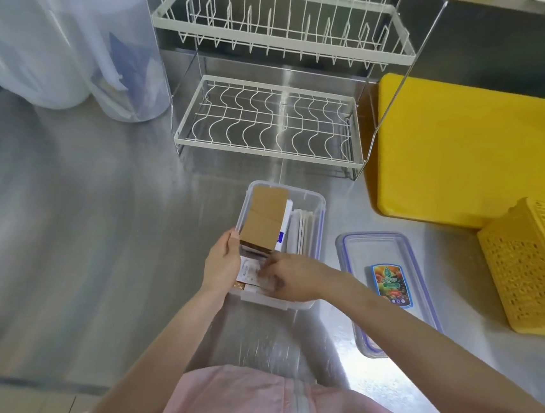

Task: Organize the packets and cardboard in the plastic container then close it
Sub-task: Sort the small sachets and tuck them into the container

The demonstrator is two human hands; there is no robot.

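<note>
A clear plastic container (318,207) stands lidless on the steel counter in the middle. Inside it, a brown cardboard piece (263,217) leans along the left side, and white packets (302,232) stand upright on the right. My left hand (222,261) holds the cardboard's near end with its thumb on top. My right hand (291,276) reaches into the container's near end, fingers on a stack of small packets (250,270). The container's lid (387,284), with a colourful sticker, lies flat to the right.
A white wire dish rack (272,123) stands behind the container. At the right are a yellow cutting board (469,152) and a yellow perforated basket (532,264). Translucent tubs (81,38) occupy the back left corner. The counter's front edge is near my body.
</note>
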